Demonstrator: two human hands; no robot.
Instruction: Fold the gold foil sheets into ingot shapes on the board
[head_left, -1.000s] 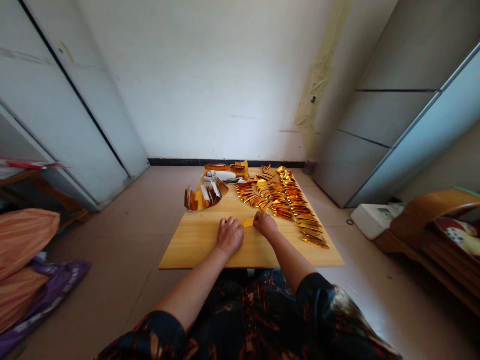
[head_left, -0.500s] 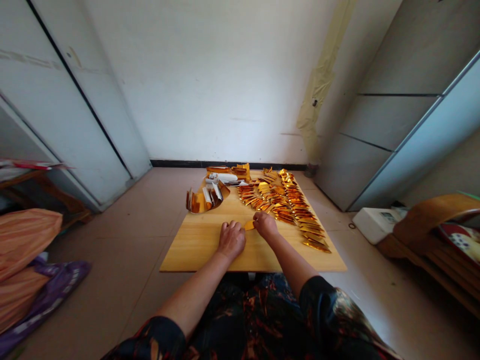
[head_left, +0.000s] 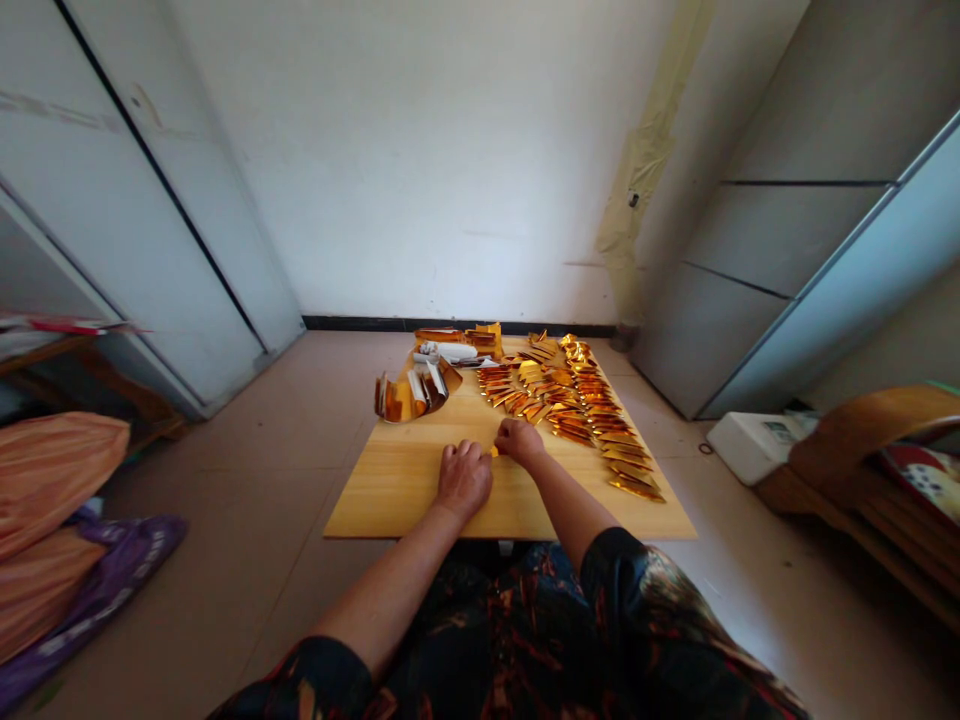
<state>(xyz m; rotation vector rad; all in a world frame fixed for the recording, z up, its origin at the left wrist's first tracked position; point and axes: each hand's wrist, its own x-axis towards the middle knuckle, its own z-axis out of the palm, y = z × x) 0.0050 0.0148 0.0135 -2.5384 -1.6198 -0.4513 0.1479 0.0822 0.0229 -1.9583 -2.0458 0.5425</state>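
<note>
My left hand (head_left: 463, 478) rests low over the wooden board with its fingers curled, at the left end of a small piece of gold foil paper (head_left: 494, 452). From the other side my right hand (head_left: 519, 441) pinches the same piece, and only a sliver of it shows between the hands. Rows of folded gold paper pieces (head_left: 604, 410) lie to the right and beyond my right hand. A curved gold sheet (head_left: 409, 400) with several paper strips standing in it sits at the board's left.
The wooden board (head_left: 375, 490) is in front of my lap. More gold paper and a white roll (head_left: 448, 351) lie at its far edge by the wall. Orange and purple bags (head_left: 60, 500) are on the left; a white box (head_left: 750, 443) and wooden furniture (head_left: 862, 450) stand on the right.
My right hand has moved slightly left, closer to my left hand, and less of the gold paper shows between them. My left hand has stayed in place.
</note>
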